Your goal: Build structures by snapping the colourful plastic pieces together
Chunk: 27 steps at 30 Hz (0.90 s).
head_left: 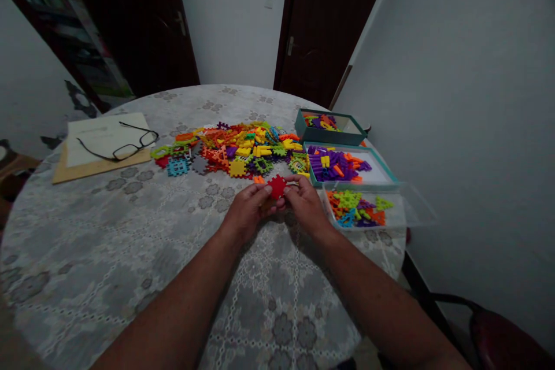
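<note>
Between my two hands, just above the table, is a red toothed building piece (277, 186). My left hand (250, 208) pinches its left side with thumb and fingers. On the opposite edge, my right hand (306, 203) grips it the same way. Right behind the hands lies a wide pile of coloured plastic building pieces (243, 141), with a yellow square piece (237, 169) and a blue lattice piece (177, 167) at its near edge. A small orange piece (259, 179) shows beside my left fingers.
On the right stand a dark green box (329, 136) with mixed pieces, a lid-like tray (381, 172) of purple and orange connectors, and a clear plastic box (396, 217) of triangular pieces. Eyeglasses (125, 152) rest on paper and a brown folder (65, 170) at left. A patterned cloth (173, 254) covers the round table.
</note>
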{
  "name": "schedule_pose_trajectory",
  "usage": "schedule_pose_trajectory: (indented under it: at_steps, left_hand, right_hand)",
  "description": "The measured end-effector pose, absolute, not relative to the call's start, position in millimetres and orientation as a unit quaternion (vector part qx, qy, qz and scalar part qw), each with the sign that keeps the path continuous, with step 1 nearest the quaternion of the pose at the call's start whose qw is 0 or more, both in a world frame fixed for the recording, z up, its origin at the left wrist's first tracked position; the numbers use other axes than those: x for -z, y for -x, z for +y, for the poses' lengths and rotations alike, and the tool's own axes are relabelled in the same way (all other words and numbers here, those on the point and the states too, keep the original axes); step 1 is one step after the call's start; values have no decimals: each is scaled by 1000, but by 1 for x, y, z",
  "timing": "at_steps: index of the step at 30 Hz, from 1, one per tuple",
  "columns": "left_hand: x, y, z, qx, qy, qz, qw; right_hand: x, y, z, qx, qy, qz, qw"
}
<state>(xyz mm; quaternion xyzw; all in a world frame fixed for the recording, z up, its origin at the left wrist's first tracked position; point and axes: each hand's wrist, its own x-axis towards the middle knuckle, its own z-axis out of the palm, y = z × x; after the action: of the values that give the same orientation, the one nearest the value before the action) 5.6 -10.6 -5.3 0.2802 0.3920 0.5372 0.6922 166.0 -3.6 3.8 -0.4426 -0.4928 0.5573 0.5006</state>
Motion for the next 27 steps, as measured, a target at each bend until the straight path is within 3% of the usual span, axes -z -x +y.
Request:
schedule_pose_trajectory:
  at_steps: [20,27]
  left_hand:
    - [8,-8,-12,-550,-322,402,657]
    - [6,-5,-12,-568,-285,422,646]
  right_hand:
    - [-3,-169,-5,-509,460,-529,499]
    - [-17,-178,-6,-457,473,-608,445]
